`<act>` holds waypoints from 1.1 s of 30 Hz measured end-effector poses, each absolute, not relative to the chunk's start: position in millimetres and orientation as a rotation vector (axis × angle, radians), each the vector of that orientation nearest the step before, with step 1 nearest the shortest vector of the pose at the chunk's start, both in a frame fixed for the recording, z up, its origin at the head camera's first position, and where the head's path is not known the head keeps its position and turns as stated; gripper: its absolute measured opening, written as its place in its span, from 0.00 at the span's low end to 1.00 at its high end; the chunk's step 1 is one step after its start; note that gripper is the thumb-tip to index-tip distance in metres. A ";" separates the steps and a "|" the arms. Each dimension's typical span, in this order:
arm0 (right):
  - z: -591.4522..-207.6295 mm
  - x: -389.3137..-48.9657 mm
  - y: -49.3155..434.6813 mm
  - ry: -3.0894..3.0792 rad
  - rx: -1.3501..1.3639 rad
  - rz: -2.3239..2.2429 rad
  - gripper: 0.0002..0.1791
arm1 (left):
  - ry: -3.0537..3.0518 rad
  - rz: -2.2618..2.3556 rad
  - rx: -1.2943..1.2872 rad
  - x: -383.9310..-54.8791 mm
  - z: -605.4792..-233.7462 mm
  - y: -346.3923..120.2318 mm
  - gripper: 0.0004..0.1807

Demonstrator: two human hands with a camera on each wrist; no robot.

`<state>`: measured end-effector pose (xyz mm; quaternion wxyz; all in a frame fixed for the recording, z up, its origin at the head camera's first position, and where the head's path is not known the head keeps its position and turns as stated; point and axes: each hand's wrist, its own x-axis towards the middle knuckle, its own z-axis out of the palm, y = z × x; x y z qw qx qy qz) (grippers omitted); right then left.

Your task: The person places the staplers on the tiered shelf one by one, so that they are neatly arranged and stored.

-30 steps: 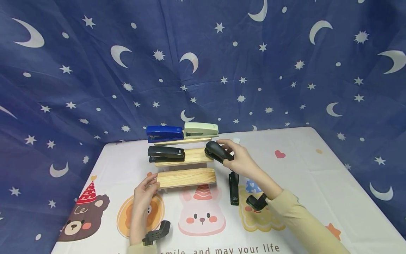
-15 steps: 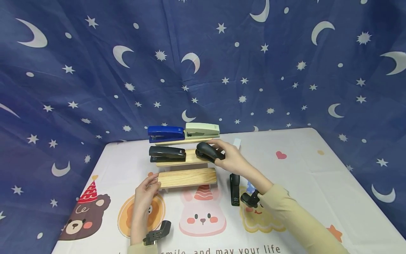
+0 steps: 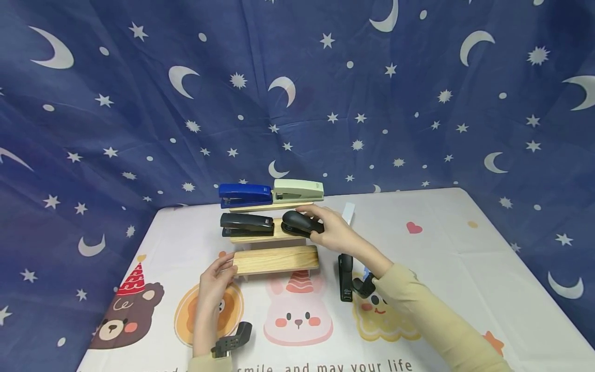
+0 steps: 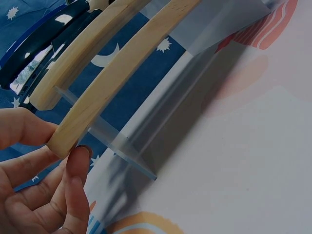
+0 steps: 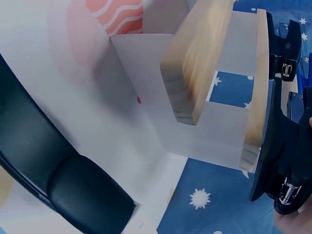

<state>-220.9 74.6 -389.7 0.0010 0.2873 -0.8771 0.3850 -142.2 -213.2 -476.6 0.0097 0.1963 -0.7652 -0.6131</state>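
A tiered display stand with wooden shelves holds staplers. My left hand (image 3: 214, 284) pinches the left end of its lowest wooden shelf (image 3: 277, 260) between thumb and fingers, as the left wrist view shows. My right hand (image 3: 335, 230) grips a black stapler with a rounded top (image 3: 297, 222) over the right half of the middle shelf (image 3: 277, 237). In the right wrist view, that stapler's base (image 5: 267, 151) lies close along the shelf board. Left of it on the same shelf sits another black stapler (image 3: 246, 224). A blue stapler (image 3: 245, 195) and a pale green stapler (image 3: 298, 189) share the top shelf.
A slim black stapler (image 3: 345, 277) lies on the printed white tablecloth (image 3: 441, 268), right of the stand and near my right wrist camera (image 3: 364, 285). A white strip (image 3: 348, 213) lies behind my right hand. A blue curtain with moons and stars (image 3: 297, 103) hangs behind.
My right hand has moved left with the black stapler, bringing it closer to the other black stapler on the middle shelf and more level. My left hand has stayed on the lowest shelf.
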 end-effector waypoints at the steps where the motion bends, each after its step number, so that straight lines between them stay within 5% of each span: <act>1: -389.1 -221.5 73.9 -2.755 0.907 1.197 0.36 | -2.390 -1.911 0.613 -142.3 -476.7 -213.3 0.24; 33: -379.7 -236.5 61.2 -2.792 1.068 0.853 0.34 | -2.376 -1.917 0.609 -141.9 -478.3 -213.1 0.24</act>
